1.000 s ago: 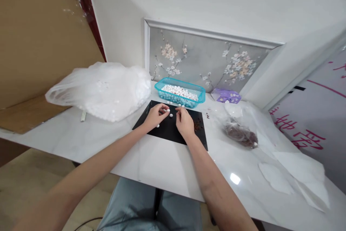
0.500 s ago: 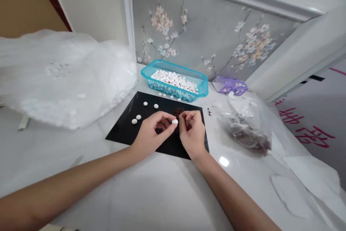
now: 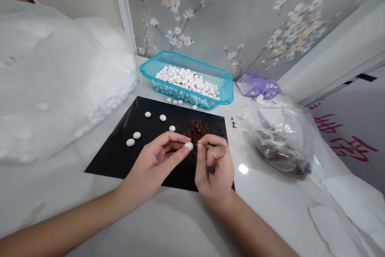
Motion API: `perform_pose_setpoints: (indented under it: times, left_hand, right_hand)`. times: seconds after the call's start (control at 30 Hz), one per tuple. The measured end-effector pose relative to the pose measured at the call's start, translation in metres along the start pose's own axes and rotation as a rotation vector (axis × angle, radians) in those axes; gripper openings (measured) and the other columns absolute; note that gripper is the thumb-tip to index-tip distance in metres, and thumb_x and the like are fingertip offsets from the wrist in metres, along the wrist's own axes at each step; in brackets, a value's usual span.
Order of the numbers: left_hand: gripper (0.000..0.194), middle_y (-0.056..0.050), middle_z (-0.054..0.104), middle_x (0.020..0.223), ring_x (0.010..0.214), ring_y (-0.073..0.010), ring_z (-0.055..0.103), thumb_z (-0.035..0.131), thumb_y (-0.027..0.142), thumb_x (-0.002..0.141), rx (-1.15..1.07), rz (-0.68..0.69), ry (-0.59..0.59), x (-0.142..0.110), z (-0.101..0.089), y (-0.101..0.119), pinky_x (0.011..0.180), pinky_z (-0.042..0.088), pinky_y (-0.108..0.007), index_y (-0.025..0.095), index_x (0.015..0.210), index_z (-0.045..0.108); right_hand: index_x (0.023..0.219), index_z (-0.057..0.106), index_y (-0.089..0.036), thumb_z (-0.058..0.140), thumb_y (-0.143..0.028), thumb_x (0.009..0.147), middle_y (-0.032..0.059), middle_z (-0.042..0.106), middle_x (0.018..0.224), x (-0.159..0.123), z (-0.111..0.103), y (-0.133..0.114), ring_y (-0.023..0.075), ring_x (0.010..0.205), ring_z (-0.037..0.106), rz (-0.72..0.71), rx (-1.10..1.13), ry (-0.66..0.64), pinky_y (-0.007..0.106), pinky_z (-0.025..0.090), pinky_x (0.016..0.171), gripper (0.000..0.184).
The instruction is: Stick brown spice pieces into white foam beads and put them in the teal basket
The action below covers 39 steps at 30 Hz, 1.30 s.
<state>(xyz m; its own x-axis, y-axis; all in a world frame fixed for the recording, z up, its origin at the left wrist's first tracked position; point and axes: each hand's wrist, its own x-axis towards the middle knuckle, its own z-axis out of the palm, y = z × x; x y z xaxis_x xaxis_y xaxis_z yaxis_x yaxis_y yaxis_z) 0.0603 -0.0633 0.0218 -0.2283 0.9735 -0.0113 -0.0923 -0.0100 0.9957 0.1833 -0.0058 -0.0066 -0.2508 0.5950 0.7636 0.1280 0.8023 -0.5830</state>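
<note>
Marble counter point(image 3: 168, 229) holds black sheet point(image 3: 117, 152); left grip point(image 3: 153, 164) pinches white bead point(image 3: 188, 146), right grip point(image 3: 216, 173) unclear.

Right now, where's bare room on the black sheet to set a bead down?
The black sheet is free at lower left, below the white beads, and top right, between basket and brown crumbs. Crowded around your left hand and right hand.

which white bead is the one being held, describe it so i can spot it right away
On the white table, find the black mat below the turquoise basket. Near the brown crumbs, the left hand pinches one white oval bead between thumb and finger. All other beads lie loose.
</note>
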Motion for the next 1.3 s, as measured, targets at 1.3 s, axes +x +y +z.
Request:
perform_pose_setpoints:
  times: [1.3]
  left_hand:
    - [0.018,-0.001,0.073,0.080,0.077,-0.0142,0.066,0.066,0.033,0.075,-0.017,-0.133,0.046,0.0028,-0.0063,0.0047,0.071,0.053,-0.021,0.021,0.088,0.071]
  right_hand:
    - [0.070,0.030,-0.023,0.055,-0.004,0.079,0.0031,0.061,0.090,0.0021,0.0000,-0.0060,0.0099,0.069,0.061,-0.071,-0.043,-0.037,0.021,0.045,0.047,0.032]
